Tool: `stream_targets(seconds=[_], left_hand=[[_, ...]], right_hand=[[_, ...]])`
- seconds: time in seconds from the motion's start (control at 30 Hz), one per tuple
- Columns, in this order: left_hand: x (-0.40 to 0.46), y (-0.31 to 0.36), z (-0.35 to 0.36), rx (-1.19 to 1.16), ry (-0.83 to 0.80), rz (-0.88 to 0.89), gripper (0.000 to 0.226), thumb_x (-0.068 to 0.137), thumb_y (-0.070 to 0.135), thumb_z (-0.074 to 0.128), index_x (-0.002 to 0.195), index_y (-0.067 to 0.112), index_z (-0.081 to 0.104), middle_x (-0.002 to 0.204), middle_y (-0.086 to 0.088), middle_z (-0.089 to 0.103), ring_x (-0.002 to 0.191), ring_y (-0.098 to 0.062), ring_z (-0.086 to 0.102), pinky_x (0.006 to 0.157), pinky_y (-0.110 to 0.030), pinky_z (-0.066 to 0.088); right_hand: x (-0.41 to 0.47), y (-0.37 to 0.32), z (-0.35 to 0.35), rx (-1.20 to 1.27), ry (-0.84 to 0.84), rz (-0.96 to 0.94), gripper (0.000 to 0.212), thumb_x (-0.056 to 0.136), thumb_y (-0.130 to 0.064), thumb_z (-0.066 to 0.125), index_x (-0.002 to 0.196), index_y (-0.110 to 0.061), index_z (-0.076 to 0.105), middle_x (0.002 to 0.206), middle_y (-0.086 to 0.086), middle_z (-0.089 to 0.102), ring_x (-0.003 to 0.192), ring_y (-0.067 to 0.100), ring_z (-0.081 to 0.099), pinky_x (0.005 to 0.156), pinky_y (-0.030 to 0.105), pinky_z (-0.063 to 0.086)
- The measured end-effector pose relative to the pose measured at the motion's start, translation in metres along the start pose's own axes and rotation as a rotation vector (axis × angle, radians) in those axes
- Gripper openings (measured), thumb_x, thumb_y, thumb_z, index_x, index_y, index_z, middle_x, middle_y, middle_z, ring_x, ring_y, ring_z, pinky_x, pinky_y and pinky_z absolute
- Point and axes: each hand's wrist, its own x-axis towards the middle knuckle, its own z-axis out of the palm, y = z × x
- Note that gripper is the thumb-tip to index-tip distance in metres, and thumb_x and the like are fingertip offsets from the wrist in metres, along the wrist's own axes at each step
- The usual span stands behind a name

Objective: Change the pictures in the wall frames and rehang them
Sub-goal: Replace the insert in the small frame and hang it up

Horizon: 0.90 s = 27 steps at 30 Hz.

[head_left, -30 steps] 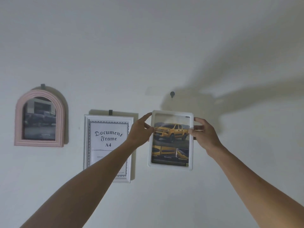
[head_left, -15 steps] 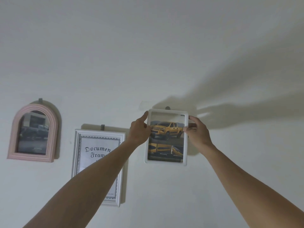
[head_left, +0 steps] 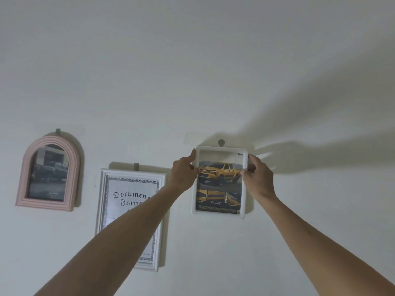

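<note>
A white frame with a picture of a yellow pickup truck is held flat against the wall. My left hand pinches its left edge near the top. My right hand pinches its right edge at the same height. The frame's top edge sits just under a small grey wall hook, which still shows above it.
A pink arched frame with a dark truck picture hangs at the left on its own hook. A white document frame hangs between them, partly hidden by my left forearm. Shadows of my arms fall across the wall to the right.
Both hands raised the white frame up the wall, from well below the hook until its top edge reached the hook. My view tilted up a little.
</note>
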Motion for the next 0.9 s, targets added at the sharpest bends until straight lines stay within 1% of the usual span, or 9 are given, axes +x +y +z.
stream_targets(seconds=[0.07,0.13,0.23,0.37,0.5,0.6,0.7,0.83,0.9], left_hand=[[0.001,0.005,-0.001,0.054,0.027,0.011,0.063,0.095,0.017,0.056,0.152,0.024,0.029,0.088,-0.017,0.071,0.078,-0.025,0.062,0.071,-0.029,0.047],[0.001,0.006,-0.001,0.101,0.045,0.026,0.063,0.094,0.02,0.056,0.152,0.024,0.03,0.086,-0.014,0.069,0.081,-0.024,0.062,0.075,-0.036,0.052],[-0.001,0.005,0.0,0.164,0.046,0.032,0.065,0.095,0.023,0.058,0.152,0.024,0.029,0.097,-0.012,0.071,0.095,-0.028,0.064,0.084,-0.041,0.053],[-0.002,0.006,0.0,0.143,0.067,0.037,0.066,0.094,0.023,0.059,0.152,0.022,0.029,0.096,-0.01,0.072,0.096,-0.028,0.064,0.083,-0.04,0.052],[-0.008,0.006,0.0,0.13,0.095,0.069,0.063,0.092,0.027,0.063,0.148,0.019,0.035,0.096,-0.008,0.071,0.093,-0.027,0.064,0.075,-0.036,0.05],[-0.01,0.007,0.0,0.117,0.091,0.063,0.057,0.092,0.025,0.062,0.144,0.019,0.041,0.097,-0.007,0.07,0.092,-0.025,0.062,0.068,-0.03,0.043],[-0.01,0.007,0.0,0.09,0.088,0.055,0.055,0.091,0.026,0.062,0.143,0.02,0.044,0.098,-0.008,0.069,0.094,-0.024,0.061,0.068,-0.028,0.039],[-0.011,0.007,0.0,0.083,0.087,0.069,0.054,0.092,0.026,0.062,0.142,0.016,0.045,0.103,-0.01,0.069,0.098,-0.026,0.062,0.072,-0.028,0.041],[-0.009,0.005,0.001,0.085,0.092,0.063,0.055,0.093,0.028,0.062,0.143,0.016,0.044,0.102,-0.011,0.07,0.1,-0.027,0.062,0.076,-0.031,0.044]], right_hand=[[0.001,-0.002,0.003,-0.113,0.029,-0.003,0.046,0.088,-0.013,0.063,0.133,-0.022,0.055,0.105,0.004,0.066,0.098,0.025,0.063,0.076,0.031,0.053],[0.002,-0.002,0.004,-0.176,0.043,0.0,0.043,0.088,-0.017,0.064,0.13,-0.022,0.056,0.104,0.002,0.068,0.099,0.027,0.062,0.078,0.037,0.053],[0.001,0.0,0.002,-0.194,0.028,-0.001,0.039,0.09,-0.019,0.063,0.128,-0.022,0.057,0.101,0.001,0.068,0.094,0.025,0.064,0.072,0.031,0.046],[0.001,0.002,-0.001,-0.191,-0.005,-0.024,0.039,0.091,-0.021,0.064,0.13,-0.019,0.056,0.102,0.002,0.069,0.094,0.023,0.064,0.072,0.027,0.041],[0.001,0.002,-0.003,-0.149,-0.011,-0.025,0.04,0.089,-0.026,0.068,0.127,-0.018,0.058,0.101,0.002,0.071,0.092,0.022,0.067,0.077,0.031,0.051],[0.0,0.002,-0.004,-0.135,-0.009,-0.03,0.039,0.088,-0.024,0.069,0.125,-0.016,0.059,0.1,0.002,0.071,0.09,0.021,0.067,0.077,0.029,0.05],[0.0,0.0,-0.004,-0.14,-0.003,-0.028,0.039,0.088,-0.022,0.069,0.125,-0.014,0.059,0.1,0.003,0.071,0.091,0.022,0.066,0.075,0.026,0.045],[-0.001,0.0,-0.006,-0.137,-0.016,-0.028,0.041,0.088,-0.023,0.071,0.126,-0.013,0.058,0.102,0.004,0.071,0.092,0.023,0.066,0.077,0.025,0.046],[-0.002,0.003,-0.007,-0.141,-0.017,-0.033,0.04,0.087,-0.027,0.071,0.124,-0.014,0.058,0.101,0.004,0.07,0.092,0.024,0.067,0.078,0.029,0.05]])
